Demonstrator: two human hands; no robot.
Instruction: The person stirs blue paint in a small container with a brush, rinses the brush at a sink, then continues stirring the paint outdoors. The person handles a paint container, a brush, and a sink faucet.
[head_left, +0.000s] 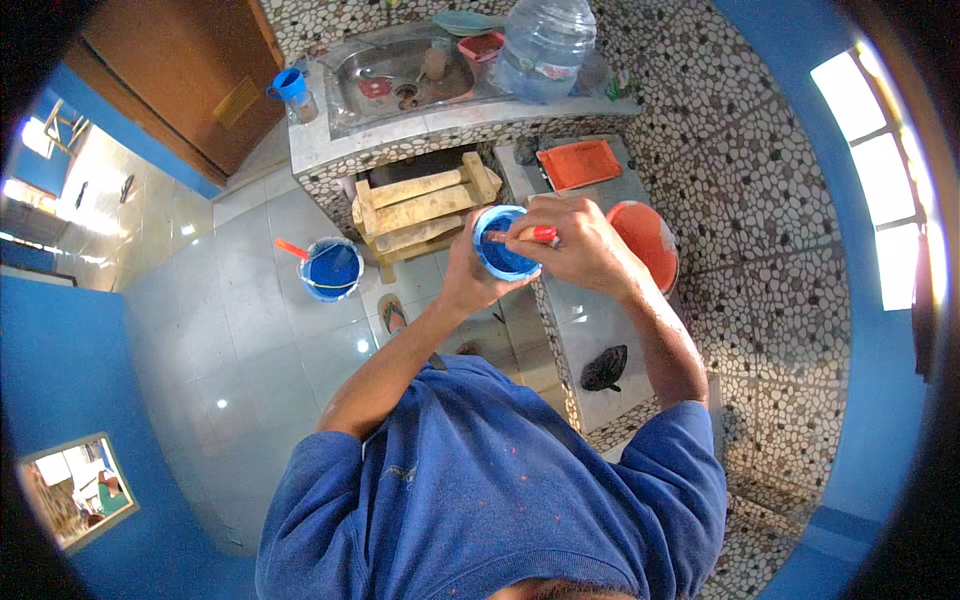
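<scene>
My left hand (pixel 467 272) is wrapped round a small tub of blue paint (pixel 482 240), holding it up in front of my chest. In my right hand (pixel 578 243) is a paintbrush (pixel 541 234) with a red-tipped wooden handle, its bristle end down inside the tub. The bristles themselves cannot be made out. Blue paint coats the tub's inside. Lower down to the left, a larger bucket of blue paint (pixel 331 270) stands on the tiled floor, with an orange-red handle (pixel 291 248) sticking out over its rim.
Ahead is a counter with a metal sink (pixel 404 83), a large clear water bottle (pixel 545 55) and a blue cup (pixel 290 84). Below stands a wooden slatted stool (pixel 427 201). An orange tray (pixel 580 165), an orange-red tub (pixel 645 245) and a black bag (pixel 605 368) are to the right.
</scene>
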